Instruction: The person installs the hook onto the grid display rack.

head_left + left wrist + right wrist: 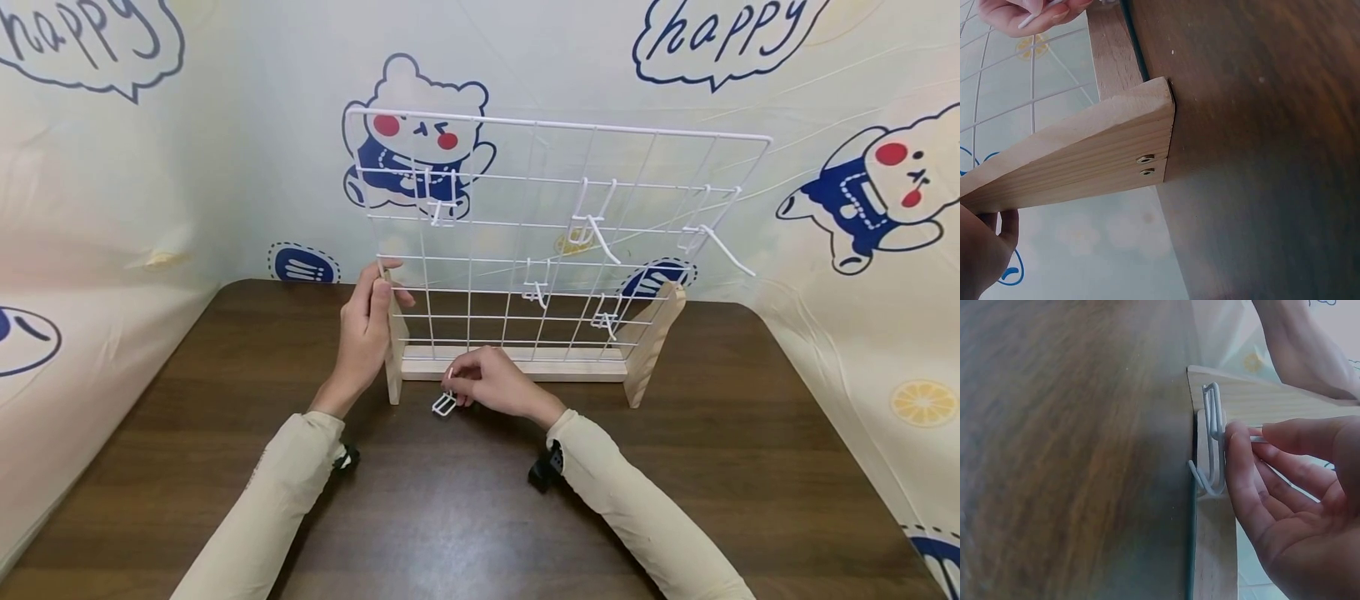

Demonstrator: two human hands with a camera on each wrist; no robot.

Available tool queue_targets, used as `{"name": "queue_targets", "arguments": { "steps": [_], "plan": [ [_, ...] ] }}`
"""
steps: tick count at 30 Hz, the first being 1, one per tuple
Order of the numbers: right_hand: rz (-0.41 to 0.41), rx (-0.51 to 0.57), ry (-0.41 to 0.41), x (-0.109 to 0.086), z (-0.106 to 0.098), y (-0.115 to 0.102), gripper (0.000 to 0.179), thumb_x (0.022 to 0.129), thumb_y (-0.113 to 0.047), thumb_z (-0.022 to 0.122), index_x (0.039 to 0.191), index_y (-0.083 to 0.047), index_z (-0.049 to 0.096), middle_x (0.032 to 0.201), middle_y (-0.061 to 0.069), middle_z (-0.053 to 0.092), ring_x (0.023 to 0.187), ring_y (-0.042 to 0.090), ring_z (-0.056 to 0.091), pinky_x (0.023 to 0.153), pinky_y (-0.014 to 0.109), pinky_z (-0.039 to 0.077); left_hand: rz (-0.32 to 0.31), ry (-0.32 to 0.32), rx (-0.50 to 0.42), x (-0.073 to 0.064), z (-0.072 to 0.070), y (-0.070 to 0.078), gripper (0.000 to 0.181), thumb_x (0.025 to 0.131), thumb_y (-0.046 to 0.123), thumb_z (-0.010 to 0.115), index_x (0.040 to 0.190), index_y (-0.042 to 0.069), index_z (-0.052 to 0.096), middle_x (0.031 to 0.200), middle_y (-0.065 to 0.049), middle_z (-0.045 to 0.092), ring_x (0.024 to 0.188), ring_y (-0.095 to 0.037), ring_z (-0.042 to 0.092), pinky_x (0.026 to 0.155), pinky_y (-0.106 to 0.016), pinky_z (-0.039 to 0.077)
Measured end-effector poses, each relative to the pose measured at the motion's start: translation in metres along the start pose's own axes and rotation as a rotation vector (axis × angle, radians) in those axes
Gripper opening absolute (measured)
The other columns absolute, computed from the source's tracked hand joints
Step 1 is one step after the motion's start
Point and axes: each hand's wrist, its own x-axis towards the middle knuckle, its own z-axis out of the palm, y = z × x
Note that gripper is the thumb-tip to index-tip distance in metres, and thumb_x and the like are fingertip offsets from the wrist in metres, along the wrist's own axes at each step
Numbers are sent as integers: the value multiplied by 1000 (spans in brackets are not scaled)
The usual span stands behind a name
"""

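Observation:
A white wire grid rack (558, 124) stands upright on wooden legs. My left hand (365, 321) grips its left side at the wooden leg (1085, 150), thumb in front and fingers reaching behind. Low before the grid, my right hand (491, 383) pinches a small white wire hook (444, 405) between thumb and fingers. In the right wrist view the hook (1221, 447) shows its looped frame pointing away from the fingertips, with an upturned prong at one end. The right fingers partly cover the hook's other end.
Several white hooks (597, 233) hang on the grid, some with long prongs jutting forward. A wooden base bar (517, 367) joins the left leg to the right leg (652, 350). The rack stands on a dark brown table (450, 517), with a printed cloth (285, 167) behind.

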Motion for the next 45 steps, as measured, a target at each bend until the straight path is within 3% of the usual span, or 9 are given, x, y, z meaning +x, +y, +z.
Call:
{"name": "queue_targets", "arguments": {
  "steps": [3,9,14,17,21,29,35,45],
  "plan": [
    [-1,-37,11,-1,0,-2,12,95,-2,63,92,6,72,75,16,68,65,27,66,61,42,56,-4,-2,5,0,0,1,31,109,8,35,132,-2,52,90,-31,63,89,-43,64,75,-42,45],
    [-17,-107,34,-1,-1,-4,13,94,-3,63,92,5,73,71,13,67,65,29,66,55,25,51,-13,-13,10,-1,-1,2,30,108,7,36,133,-2,51,91,-31,62,91,-43,65,79,-45,47],
    [-54,-160,50,-2,-1,-9,13,93,-3,62,89,1,74,71,7,67,62,19,64,54,22,47,-8,-10,6,0,-1,2,31,108,7,36,133,-2,52,90,-31,62,90,-43,65,78,-44,47],
    [-65,-166,55,-2,-1,-11,13,93,-3,62,88,-1,73,72,7,68,64,20,66,56,22,47,-5,-7,7,0,-1,1,31,109,9,35,132,-2,52,90,-31,62,90,-43,65,77,-40,46],
    [-64,-135,56,-2,0,-14,14,94,-3,61,88,0,73,75,11,69,69,27,68,59,22,49,-1,-5,11,0,-1,1,31,109,10,35,132,-2,52,90,-31,62,90,-43,64,77,-40,46],
    [-54,-4,48,-4,-1,-22,14,96,-4,63,97,3,75,84,13,73,70,21,69,67,32,58,5,-6,4,0,0,0,31,109,10,35,132,-3,52,90,-32,62,89,-45,65,75,-41,46],
    [-96,-9,80,-7,-3,-29,14,96,-2,63,100,-1,76,87,13,74,73,21,71,69,30,57,-5,-8,9,0,0,0,30,109,9,35,132,-2,52,90,-32,63,90,-44,65,75,-40,46],
    [-123,109,91,-13,-6,-44,15,96,-1,62,104,2,74,91,12,74,78,26,72,75,34,58,9,-2,-1,0,0,0,30,108,8,36,131,-3,52,89,-32,63,88,-46,65,72,-23,44]
  ]
}}
